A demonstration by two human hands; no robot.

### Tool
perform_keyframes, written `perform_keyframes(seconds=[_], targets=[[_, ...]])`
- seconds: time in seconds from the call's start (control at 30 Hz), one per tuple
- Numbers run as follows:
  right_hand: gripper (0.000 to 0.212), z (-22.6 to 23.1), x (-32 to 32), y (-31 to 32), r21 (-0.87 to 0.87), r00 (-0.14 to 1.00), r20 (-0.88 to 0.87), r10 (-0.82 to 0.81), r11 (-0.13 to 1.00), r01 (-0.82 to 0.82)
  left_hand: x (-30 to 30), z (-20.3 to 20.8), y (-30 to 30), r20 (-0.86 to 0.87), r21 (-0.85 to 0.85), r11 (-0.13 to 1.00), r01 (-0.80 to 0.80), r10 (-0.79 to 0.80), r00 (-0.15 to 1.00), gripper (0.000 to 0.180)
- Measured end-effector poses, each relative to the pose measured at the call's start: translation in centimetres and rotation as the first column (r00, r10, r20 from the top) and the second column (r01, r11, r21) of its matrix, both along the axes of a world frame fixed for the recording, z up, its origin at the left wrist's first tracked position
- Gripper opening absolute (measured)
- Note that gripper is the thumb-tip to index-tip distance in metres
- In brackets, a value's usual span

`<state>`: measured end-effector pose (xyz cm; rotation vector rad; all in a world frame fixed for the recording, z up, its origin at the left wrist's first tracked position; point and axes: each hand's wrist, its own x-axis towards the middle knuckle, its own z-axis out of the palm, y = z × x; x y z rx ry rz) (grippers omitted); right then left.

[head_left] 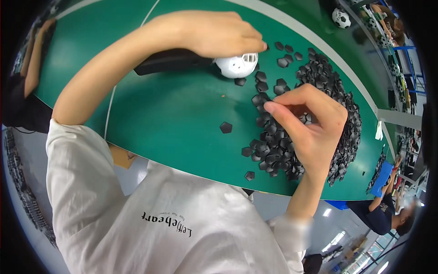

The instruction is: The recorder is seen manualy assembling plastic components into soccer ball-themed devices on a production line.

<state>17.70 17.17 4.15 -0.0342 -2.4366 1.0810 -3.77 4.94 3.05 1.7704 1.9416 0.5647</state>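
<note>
Green tabletop (164, 105) spreads beneath both hands, which are well apart. From a pale sleeve (68, 150) at about nine o'clock in the view, the left forearm arcs up and over to twelve. A black bar (171, 63) lies at eight o'clock from the left hand (223, 35), and a white rounded piece (237, 68) with a gridded opening sits just under its fingers, at five. That hand is palm down, wrist bent, fingers reaching across the white piece's top; their inner sides are hidden, so I cannot tell how firmly they grip.

One lone black pentagon (226, 127) rests at nine o'clock from the right hand (317, 123). Around that hand, from eight o'clock up past twelve and down to four, spreads a heap of black pentagons (319, 73). Its forearm rises from five o'clock; thumb and index fingertips nearly meet, pointing toward ten, whether on a piece I cannot tell.
</note>
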Motion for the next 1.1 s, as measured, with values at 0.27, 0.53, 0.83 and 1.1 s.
perform_keyframes(seconds=[0.27,0.53,0.83,1.1], targets=[[0.009,0.6,-5.4,-0.6,0.053,0.98,0.182,0.085,0.994,-0.097,-2.3,-1.3,0.2,-0.265,0.169,0.925,0.34,-0.289,0.92,0.028],[0.013,2.1,-7.6,-1.5,0.203,0.922,0.382,-0.065,0.979,-0.015,-2.0,0.2,-0.4,-0.108,-0.028,0.972,0.231,-0.233,0.966,0.032],[0.035,0.1,-7.3,0.9,0.103,0.93,0.331,-0.161,0.986,0.134,-2.0,-0.1,2.9,-0.208,-0.121,0.971,0.206,-0.228,0.951,0.033],[0.052,4.0,-7.1,2.3,-0.382,0.981,0.192,0.006,0.922,0.069,-1.1,11.6,3.1,-0.316,0.01,0.964,0.266,-0.25,0.915,0.047]])
